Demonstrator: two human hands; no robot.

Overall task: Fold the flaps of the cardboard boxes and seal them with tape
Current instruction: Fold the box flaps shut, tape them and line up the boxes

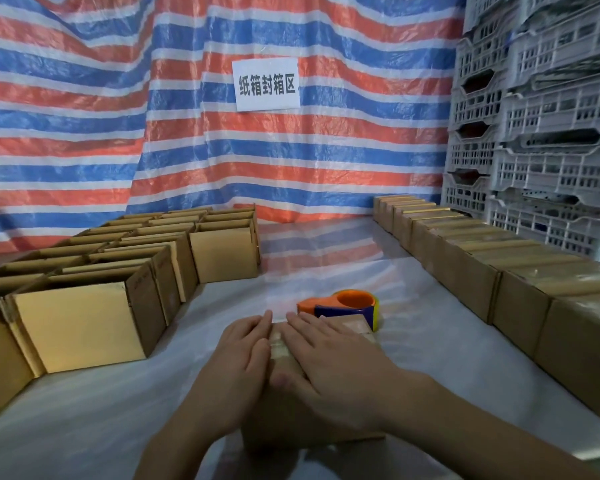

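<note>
Cardboard box (352, 332) was pressed flat by left hand (238, 362) and right hand (329, 368), taped seam (276, 344) between them; orange tape dispenser (347, 304) was parked just behind.

Centre bottom: 1 box (357, 329), 2 hands (left hand (243, 362), right hand (336, 368)), 1 tape dispenser (347, 306). Top centre: 1 paper sign (266, 84). Open boxes (84, 323) left, sealed boxes (520, 285) right: many each, exact counts unclear.

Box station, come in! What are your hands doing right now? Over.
Flat on the box: left hand, right hand. Flaps down, seam looks taped. Behind it the tape dispenser, out of the way.
</note>
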